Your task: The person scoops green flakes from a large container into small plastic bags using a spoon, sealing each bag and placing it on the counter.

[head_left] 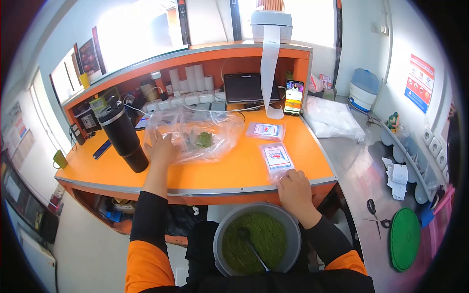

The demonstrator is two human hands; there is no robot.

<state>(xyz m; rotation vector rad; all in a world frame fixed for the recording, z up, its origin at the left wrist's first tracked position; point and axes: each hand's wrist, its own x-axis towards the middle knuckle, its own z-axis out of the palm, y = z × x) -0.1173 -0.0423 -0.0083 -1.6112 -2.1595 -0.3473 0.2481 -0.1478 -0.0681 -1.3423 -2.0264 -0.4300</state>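
Observation:
My left hand (163,149) rests on the left edge of a large clear plastic bag (220,127), its fingers spread. A small packet with green contents (204,139) lies inside the bag. Near the desk's front edge, my right hand (292,183) has its fingers together on the lower end of a printed plastic packet (276,157). Further back lies a stack of similar packets (265,131). Below the desk edge, between my arms, a grey tub (220,244) holds a green mixture (264,229) with a dark spoon (251,246) in it.
A black tumbler (124,139) stands left of the bag. A phone (293,97) leans upright at the desk's back right, near a tablet (250,88). On the metal counter at right are scissors (373,212), a green lid (404,239) and white plastic bags (332,117).

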